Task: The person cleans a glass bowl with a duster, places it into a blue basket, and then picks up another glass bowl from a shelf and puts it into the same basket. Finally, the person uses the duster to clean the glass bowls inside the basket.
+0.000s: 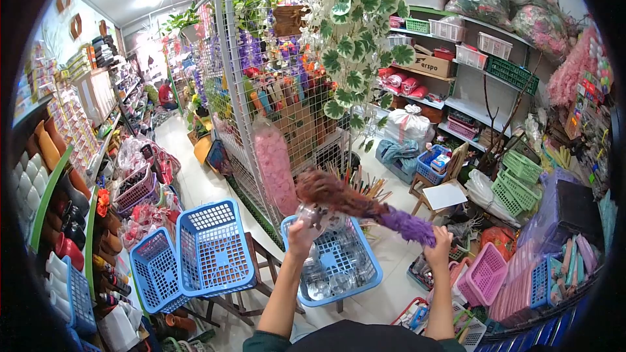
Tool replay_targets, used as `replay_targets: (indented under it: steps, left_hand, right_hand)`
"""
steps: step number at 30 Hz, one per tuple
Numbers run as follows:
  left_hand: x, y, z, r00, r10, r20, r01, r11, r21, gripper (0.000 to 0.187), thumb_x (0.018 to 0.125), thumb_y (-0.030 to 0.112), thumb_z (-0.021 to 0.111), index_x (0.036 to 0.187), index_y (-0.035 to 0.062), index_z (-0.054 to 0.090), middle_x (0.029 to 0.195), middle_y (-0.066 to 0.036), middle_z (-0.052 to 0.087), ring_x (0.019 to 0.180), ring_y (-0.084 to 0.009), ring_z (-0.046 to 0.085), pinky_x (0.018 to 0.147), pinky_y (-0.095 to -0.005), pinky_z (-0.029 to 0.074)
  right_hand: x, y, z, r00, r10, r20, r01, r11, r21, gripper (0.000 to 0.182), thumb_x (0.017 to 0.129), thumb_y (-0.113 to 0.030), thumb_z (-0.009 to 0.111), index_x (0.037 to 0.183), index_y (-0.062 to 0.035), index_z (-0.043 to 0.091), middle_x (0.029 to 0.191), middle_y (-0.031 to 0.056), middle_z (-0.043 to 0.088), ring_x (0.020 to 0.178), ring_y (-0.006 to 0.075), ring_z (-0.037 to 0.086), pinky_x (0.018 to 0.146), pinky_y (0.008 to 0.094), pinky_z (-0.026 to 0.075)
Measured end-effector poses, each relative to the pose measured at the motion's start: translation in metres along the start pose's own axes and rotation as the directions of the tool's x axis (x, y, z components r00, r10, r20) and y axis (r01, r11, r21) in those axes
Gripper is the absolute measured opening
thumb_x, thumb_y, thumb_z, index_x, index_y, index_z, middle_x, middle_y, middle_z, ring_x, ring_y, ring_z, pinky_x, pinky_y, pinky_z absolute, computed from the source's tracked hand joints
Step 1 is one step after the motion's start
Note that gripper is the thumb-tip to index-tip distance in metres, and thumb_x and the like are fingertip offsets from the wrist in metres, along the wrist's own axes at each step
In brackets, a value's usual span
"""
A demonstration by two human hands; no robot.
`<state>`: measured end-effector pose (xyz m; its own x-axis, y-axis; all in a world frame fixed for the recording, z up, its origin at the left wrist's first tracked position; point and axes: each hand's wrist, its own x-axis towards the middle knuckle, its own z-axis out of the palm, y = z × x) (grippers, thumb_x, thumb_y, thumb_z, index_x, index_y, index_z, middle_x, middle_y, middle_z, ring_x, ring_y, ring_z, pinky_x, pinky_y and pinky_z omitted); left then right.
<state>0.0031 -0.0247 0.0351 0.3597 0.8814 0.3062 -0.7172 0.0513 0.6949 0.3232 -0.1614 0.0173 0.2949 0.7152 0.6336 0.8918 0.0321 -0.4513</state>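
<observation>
My right hand (439, 248) is closed around the purple end of a feather duster (372, 206), whose brown feathers reach left across the view. In my left hand (300, 237) is a clear glass container (306, 212); its exact shape is partly hidden by the duster's brown end, which lies against or just over it. Below both hands stands a blue plastic basket (373, 276) holding several clear glass pieces (317, 289).
Two blue baskets (215, 248) rest on a wooden stand at left. A white wire grid (244, 91) with hanging artificial leaves (355, 39) rises ahead. Pink baskets (484, 274) and green baskets (515, 189) crowd the right. A person (167, 95) is far down the aisle.
</observation>
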Motion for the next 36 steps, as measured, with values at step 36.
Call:
replay_targets:
  steps: [36]
  left_hand:
    - [0.010,0.006,0.016,0.929,-0.087,0.360,0.356,0.476,-0.804,0.059,0.091,0.054,0.031,0.131,0.0160,0.049,0.135,-0.014,0.046,0.119,-0.0323,0.044,0.105,-0.0611,0.017]
  right_hand:
    - [-0.034,0.015,0.068,0.971,0.208,0.116,-0.235,0.913,0.334,0.027,0.066,-0.013,0.060,0.092,-0.0033,0.064,0.084,0.0147,0.058,0.085,0.0329,0.051,0.078,0.0390,0.036]
